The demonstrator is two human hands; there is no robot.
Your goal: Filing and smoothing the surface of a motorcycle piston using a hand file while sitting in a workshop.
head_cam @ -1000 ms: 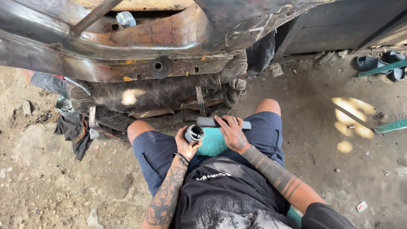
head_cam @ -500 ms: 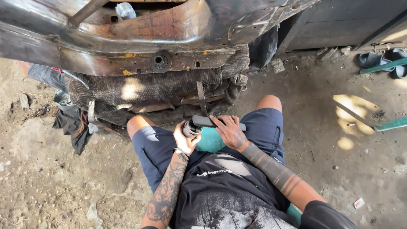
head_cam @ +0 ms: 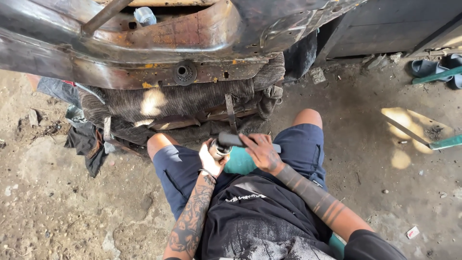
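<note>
I sit on a teal stool point(head_cam: 239, 162) on a dirt floor, knees apart, in front of a rusty metal car body point(head_cam: 159, 43). My right hand point(head_cam: 261, 151) grips the dark body of a hand-held power tool point(head_cam: 231, 140) lying across my lap. My left hand point(head_cam: 210, 159) is wrapped around the tool's round metal head point(head_cam: 220, 149). Both forearms are tattooed.
A round threaded fitting point(head_cam: 185, 72) sits on the body's lower rail. Worn striped fabric point(head_cam: 183, 101) and dark rags point(head_cam: 84, 142) lie beneath it. Sandals point(head_cam: 433, 67) and a green-handled tool point(head_cam: 445, 142) lie at the right. A stone point(head_cam: 317, 75) rests near the wall.
The view has shifted slightly, and the car body sits a little higher in frame. Both hands stay on the power tool in my lap, with little visible movement.
</note>
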